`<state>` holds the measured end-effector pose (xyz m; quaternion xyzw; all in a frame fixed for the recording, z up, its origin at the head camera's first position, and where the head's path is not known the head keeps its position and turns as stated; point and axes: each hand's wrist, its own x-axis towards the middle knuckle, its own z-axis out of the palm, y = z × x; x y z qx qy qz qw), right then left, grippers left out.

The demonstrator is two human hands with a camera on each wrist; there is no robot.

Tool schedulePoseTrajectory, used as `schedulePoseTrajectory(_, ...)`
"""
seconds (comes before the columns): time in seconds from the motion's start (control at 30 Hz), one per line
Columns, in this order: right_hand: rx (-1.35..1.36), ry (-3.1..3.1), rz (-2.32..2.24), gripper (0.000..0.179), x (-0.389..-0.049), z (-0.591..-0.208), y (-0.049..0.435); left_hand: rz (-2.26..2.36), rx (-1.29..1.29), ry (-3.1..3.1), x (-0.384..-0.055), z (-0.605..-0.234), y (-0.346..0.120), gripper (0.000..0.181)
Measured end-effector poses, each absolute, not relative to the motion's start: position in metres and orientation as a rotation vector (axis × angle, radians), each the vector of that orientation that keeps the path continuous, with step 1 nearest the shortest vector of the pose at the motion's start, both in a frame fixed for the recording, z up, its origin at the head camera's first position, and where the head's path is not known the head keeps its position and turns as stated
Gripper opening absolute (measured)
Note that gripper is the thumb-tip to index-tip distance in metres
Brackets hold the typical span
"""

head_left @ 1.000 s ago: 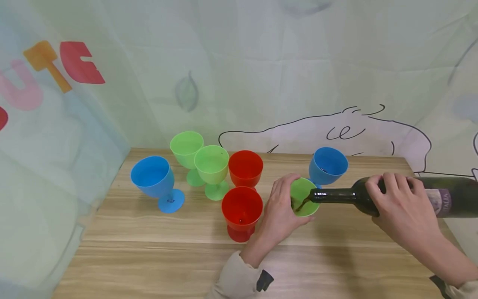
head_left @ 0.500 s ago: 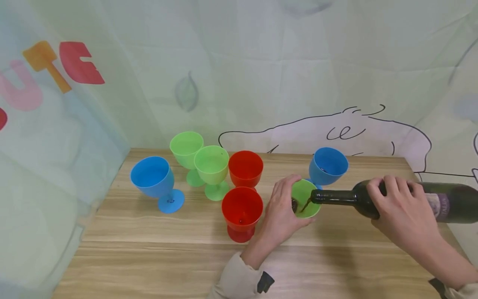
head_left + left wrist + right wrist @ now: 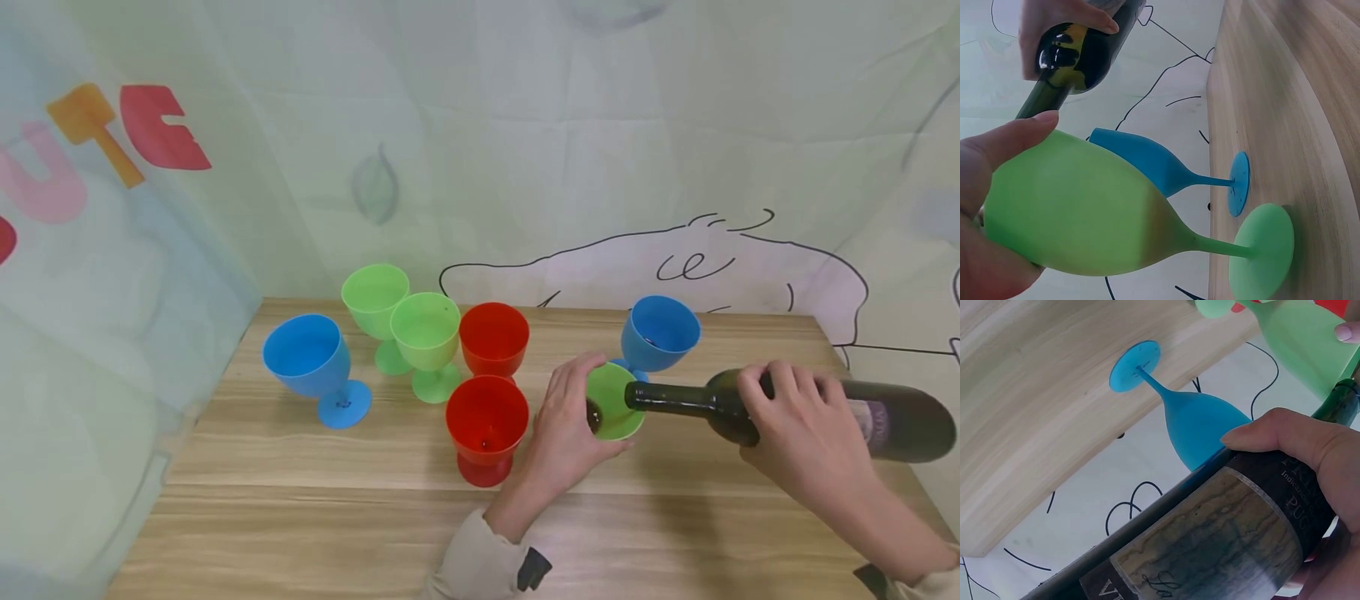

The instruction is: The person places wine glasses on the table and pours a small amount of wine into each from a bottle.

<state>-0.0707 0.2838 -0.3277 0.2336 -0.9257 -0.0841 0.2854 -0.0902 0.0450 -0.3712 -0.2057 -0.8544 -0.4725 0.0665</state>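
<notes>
My left hand [image 3: 564,418] grips the bowl of a green goblet [image 3: 1079,209], thumb near the rim. Dark liquid [image 3: 594,415] lies in the bowl and shows as a shaded band low in it in the left wrist view. The goblet's foot is right at the tabletop. Held nearly level by my right hand [image 3: 806,429], a dark glass wine bottle [image 3: 911,421] has its mouth over the goblet's right rim. The fingers wrap the bottle near its shoulder, and its label [image 3: 1204,531] faces the right wrist camera. Behind the held goblet stands a blue goblet [image 3: 660,337].
Left of my left hand stand a near red goblet [image 3: 486,421] and a far red goblet [image 3: 493,337]. Two green goblets, one nearer [image 3: 425,333], stand further left. A blue goblet [image 3: 307,358] is leftmost on the wooden table [image 3: 315,517]. A printed cloth [image 3: 480,167] hangs behind.
The bottle's body has dropped, bringing it closer to level. The dark stream from its mouth has thinned to a faint trace. More dark liquid shows in the goblet, which the left hand keeps holding.
</notes>
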Motion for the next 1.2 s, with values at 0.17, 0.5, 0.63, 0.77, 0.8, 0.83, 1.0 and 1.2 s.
schedulePoseTrajectory(0.17, 0.608, -2.501, -0.198, 0.068, -0.069, -0.331, 0.284, -1.408, -0.630, -2.576, -0.090, -0.372, 0.045, 0.088)
schedulePoseTrajectory(0.5, 0.547, -2.621, -0.104, 0.072, -0.066, -0.338, 0.284, -1.399, -0.655, -2.565, -0.089, -0.373, 0.044, 0.087)
schedulePoseTrajectory(0.63, 0.515, -2.661, -0.069, 0.071, -0.065, -0.341, 0.283, -1.406, -0.661, -2.562, -0.089, -0.373, 0.043, 0.087)
schedulePoseTrajectory(0.77, 0.484, -2.708, -0.017, 0.073, -0.064, -0.344, 0.283, -1.421, -0.663, -2.564, -0.089, -0.373, 0.043, 0.087)
schedulePoseTrajectory(0.8, 0.481, -2.713, -0.003, 0.073, -0.064, -0.344, 0.284, -1.425, -0.663, -2.563, -0.089, -0.372, 0.042, 0.087)
schedulePoseTrajectory(0.83, 0.476, -2.725, 0.011, 0.074, -0.064, -0.345, 0.284, -1.430, -0.665, -2.560, -0.089, -0.372, 0.042, 0.087)
schedulePoseTrajectory(1.0, 0.457, -2.749, 0.078, 0.073, -0.064, -0.349, 0.286, -1.452, -0.663, -2.557, -0.090, -0.369, 0.041, 0.087)
schedulePoseTrajectory(1.2, 0.440, -2.778, 0.173, 0.074, -0.064, -0.356, 0.292, -1.503, -0.630, -2.583, -0.092, -0.369, 0.041, 0.087)
